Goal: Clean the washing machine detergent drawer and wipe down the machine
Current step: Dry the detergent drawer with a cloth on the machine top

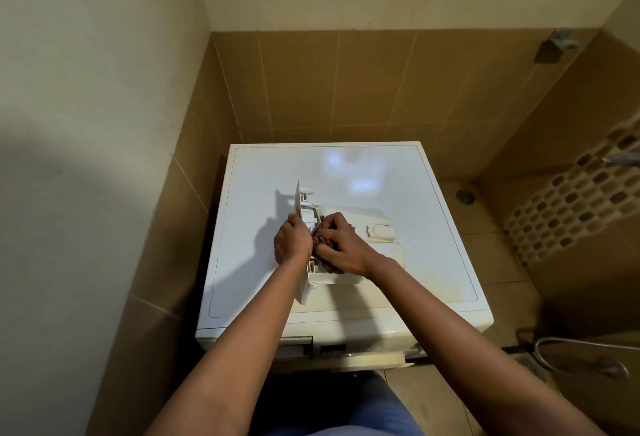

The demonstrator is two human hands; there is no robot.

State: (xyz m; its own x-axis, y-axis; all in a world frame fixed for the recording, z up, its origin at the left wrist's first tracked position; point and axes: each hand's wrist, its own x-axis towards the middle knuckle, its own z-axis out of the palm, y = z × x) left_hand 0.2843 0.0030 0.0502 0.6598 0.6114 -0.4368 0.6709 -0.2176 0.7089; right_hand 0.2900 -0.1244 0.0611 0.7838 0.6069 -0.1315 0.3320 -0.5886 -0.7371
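Method: I judge the drawer (377, 227) needs bracing while the cloth (319, 235) is worked into its corners with short, firm strokes, turning the folds as they soil.
Left hand (292, 239): fingers curled round the drawer's upright front panel, wrist straight.
Right hand (341, 248): clamped on the cloth, pressing it in just behind that panel.
Drawer: lying on top of the washing machine (398, 172), mid-lid.

Dim, warm light; glare patches on the machine's white lid (360, 172), shadows thrown left, wide-angle bending at edges.
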